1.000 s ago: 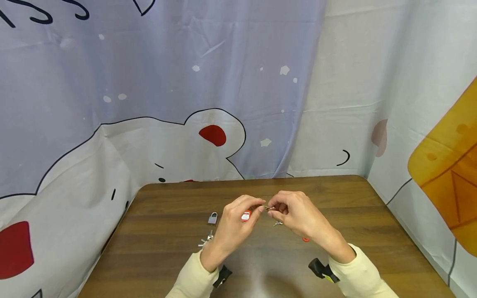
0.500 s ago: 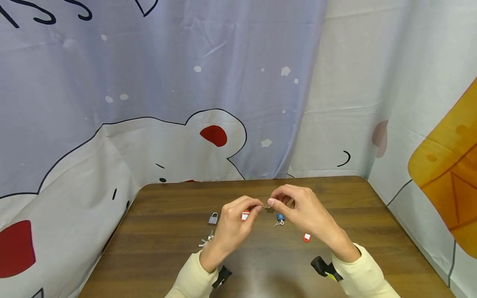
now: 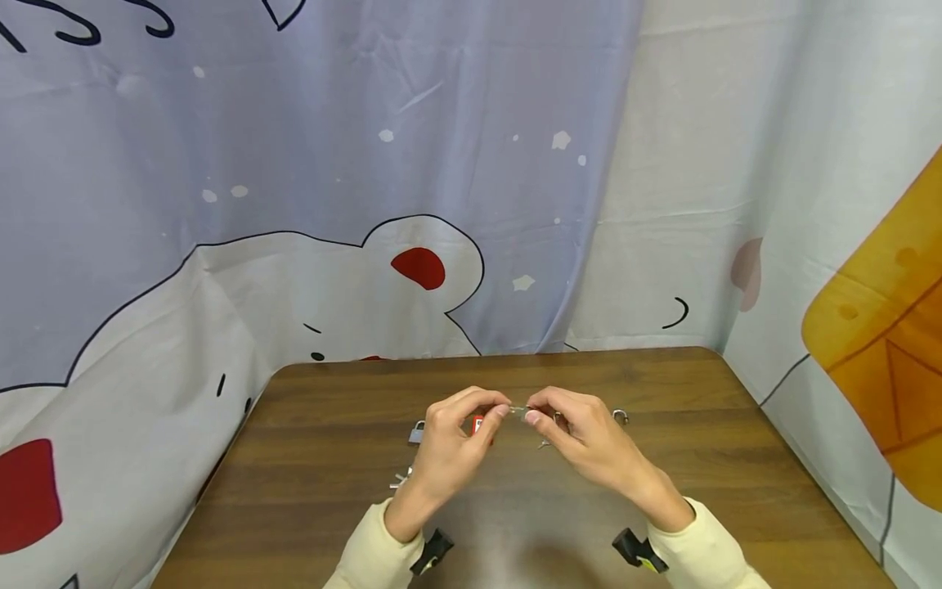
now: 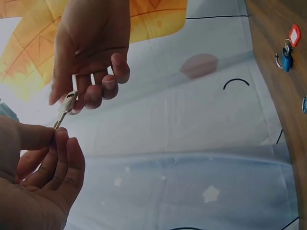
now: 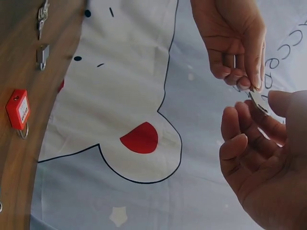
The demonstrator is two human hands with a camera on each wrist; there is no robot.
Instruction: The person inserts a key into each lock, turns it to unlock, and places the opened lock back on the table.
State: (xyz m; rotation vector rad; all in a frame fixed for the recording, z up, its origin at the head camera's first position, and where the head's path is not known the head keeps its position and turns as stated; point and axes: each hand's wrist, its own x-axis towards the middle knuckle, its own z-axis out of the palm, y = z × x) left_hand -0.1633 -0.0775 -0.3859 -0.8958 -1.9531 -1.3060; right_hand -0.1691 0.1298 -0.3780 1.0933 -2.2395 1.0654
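My left hand (image 3: 452,446) and right hand (image 3: 592,438) meet above the table, with a small metal key (image 4: 65,108) between them. In the left wrist view the left thumb and forefinger pinch the tip of its blade. The wide head of the key (image 5: 259,102) sits between the right thumb and forefinger in the right wrist view. The other right fingers are loosely bent. Behind the left hand, a red padlock (image 3: 477,424) with a white label is partly hidden.
On the wooden table (image 3: 324,458), a grey padlock (image 3: 417,433) and a bunch of keys (image 3: 401,478) lie left of my left hand. A blue padlock (image 4: 287,59) lies near a red tag (image 4: 294,35). Beyond my right hand shows a metal shackle (image 3: 621,415). Patterned cloth hangs behind.
The right hand rose slightly and loosened its fingers around the key, then came lower with thumb and forefinger at its head. The left hand has kept its pinch, moving slightly left.
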